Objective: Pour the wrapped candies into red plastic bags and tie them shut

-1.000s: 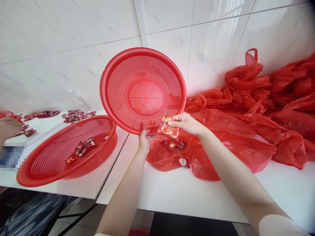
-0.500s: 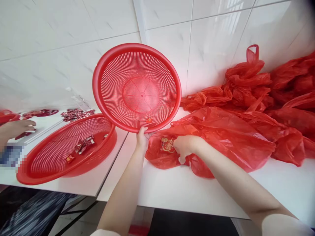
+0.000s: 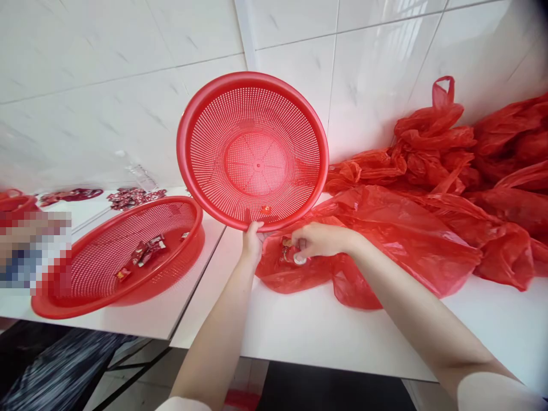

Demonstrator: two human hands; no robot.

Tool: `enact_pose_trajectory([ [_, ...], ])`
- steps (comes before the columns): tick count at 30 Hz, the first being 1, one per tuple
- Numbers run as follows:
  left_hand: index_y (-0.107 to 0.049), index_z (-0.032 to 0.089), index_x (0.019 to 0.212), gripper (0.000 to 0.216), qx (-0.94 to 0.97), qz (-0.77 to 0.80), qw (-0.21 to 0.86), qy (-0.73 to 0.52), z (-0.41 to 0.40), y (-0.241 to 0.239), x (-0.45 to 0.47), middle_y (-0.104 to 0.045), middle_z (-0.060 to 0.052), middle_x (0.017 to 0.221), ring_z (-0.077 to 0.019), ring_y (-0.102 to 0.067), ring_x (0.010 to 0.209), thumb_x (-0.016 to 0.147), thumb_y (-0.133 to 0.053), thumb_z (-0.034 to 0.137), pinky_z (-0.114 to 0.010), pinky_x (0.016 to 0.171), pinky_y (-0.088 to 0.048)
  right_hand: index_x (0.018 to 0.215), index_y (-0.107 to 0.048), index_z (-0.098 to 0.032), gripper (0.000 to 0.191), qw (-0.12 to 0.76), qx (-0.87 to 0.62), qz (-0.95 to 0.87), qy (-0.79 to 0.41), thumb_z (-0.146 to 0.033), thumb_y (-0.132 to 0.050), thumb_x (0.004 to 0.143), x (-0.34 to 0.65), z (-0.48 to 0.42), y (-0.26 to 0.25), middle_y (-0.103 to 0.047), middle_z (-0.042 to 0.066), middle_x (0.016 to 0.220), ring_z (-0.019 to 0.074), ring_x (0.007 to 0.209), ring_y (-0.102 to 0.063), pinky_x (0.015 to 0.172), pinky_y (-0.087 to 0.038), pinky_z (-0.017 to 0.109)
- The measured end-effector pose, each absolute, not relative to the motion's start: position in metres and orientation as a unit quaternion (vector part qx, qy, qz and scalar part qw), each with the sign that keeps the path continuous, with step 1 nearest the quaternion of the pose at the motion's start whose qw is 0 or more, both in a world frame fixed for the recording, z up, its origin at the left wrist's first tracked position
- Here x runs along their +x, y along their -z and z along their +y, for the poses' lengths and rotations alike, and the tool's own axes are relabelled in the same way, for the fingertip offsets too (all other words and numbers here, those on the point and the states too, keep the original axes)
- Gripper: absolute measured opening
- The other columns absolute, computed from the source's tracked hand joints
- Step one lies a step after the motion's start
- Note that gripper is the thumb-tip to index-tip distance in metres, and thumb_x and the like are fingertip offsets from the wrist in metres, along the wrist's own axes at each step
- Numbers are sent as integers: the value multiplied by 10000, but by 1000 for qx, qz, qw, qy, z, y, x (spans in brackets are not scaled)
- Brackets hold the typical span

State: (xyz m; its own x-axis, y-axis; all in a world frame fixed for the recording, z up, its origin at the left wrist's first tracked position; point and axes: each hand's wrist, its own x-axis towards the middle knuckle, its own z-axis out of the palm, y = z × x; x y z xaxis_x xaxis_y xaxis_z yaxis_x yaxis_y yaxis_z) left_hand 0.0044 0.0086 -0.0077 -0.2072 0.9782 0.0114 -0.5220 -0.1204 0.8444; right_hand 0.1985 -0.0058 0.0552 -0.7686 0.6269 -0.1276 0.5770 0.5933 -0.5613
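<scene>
My left hand (image 3: 252, 242) grips the lower rim of a round red perforated basket (image 3: 252, 149), held up and tilted so its inside faces me. One small red wrapped candy (image 3: 265, 210) lies at the basket's low edge. My right hand (image 3: 319, 240) is closed in a pinch on small red candy packets (image 3: 287, 250) lying on a red plastic bag (image 3: 377, 245) on the white table (image 3: 325, 331). What exactly sits between its fingers is partly hidden.
A second red basket (image 3: 124, 257) with several candies rests on the table to the left. More candies (image 3: 128, 197) lie at the back left. Crumpled red plastic bags (image 3: 471, 165) pile against the tiled wall on the right. The table's front edge is near me.
My right hand came down from the basket rim with a packet, reached into the red bag and now pinches packets there. The basket shifted slightly right. The packets earlier seen on the bag are covered.
</scene>
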Motion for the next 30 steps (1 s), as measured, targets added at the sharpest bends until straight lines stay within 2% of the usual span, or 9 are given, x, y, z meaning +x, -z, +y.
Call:
enact_pose_trajectory([
  [3,-667,106,813,274,309,367,552,-682,8,9,6,-733,-103,829,-304,-692,918,581,-627,245,-419,817,-546,918,-622,-171,98,206,-420,-859,-207,-226,-610,838,201,-1,-55,-704,51,844,159,742,-635,671,-443,251],
  [6,-656,112,881,308,317,370,543,-684,7,9,9,-731,-105,859,-308,-683,962,597,-619,226,-430,833,-540,887,-622,-166,89,285,-426,-848,-132,-232,-562,885,201,4,-53,-699,74,892,178,815,-641,730,-458,269],
  [11,-653,164,965,370,327,364,551,-676,-1,10,19,-732,-76,942,-316,-662,1028,598,-640,213,-420,828,-540,1145,-591,-128,260,327,-416,-840,-120,-224,-515,916,195,5,-47,-647,142,1149,235,1058,-622,923,-469,349],
  [14,-666,209,900,296,333,361,558,-669,-9,12,28,-735,-48,952,-320,-648,1064,604,-648,206,-406,834,-535,1381,-439,-103,503,317,-406,-847,-130,-319,-513,933,190,2,-41,-529,190,1369,288,1264,-511,1032,-419,422],
  [17,-661,228,818,208,345,357,569,-656,-13,14,32,-735,-35,933,-319,-642,1072,612,-647,204,-397,829,-531,1484,-305,-92,661,267,-391,-869,-145,-442,-473,948,188,2,-37,-458,216,1445,331,1335,-438,1096,-328,525],
  [19,-655,227,785,181,351,358,566,-654,-13,15,31,-734,-32,901,-320,-645,1060,606,-649,200,-396,820,-532,1473,-340,-103,643,255,-373,-879,-151,-450,-474,948,189,3,-36,-481,214,1427,325,1307,-469,1095,-323,534],
  [24,-652,216,808,230,340,367,541,-676,-7,16,24,-719,-30,833,-314,-659,1005,580,-652,192,-394,802,-536,1233,-611,-136,400,287,-309,-893,-158,-326,-615,880,194,8,-37,-661,139,1155,239,1041,-633,912,-495,372],
  [26,-652,217,858,275,338,375,529,-682,-5,17,22,-715,-24,854,-299,-664,979,584,-656,191,-387,799,-536,1143,-672,-152,277,300,-294,-892,-164,-245,-564,906,194,10,-37,-695,107,1087,209,993,-653,895,-498,338],
  [30,-639,198,943,345,335,379,509,-696,-1,18,17,-701,-23,888,-269,-667,929,599,-642,197,-381,789,-541,1026,-747,-212,267,315,-308,-874,-207,-161,-511,911,196,12,-41,-746,53,1029,181,954,-689,910,-492,314],
])
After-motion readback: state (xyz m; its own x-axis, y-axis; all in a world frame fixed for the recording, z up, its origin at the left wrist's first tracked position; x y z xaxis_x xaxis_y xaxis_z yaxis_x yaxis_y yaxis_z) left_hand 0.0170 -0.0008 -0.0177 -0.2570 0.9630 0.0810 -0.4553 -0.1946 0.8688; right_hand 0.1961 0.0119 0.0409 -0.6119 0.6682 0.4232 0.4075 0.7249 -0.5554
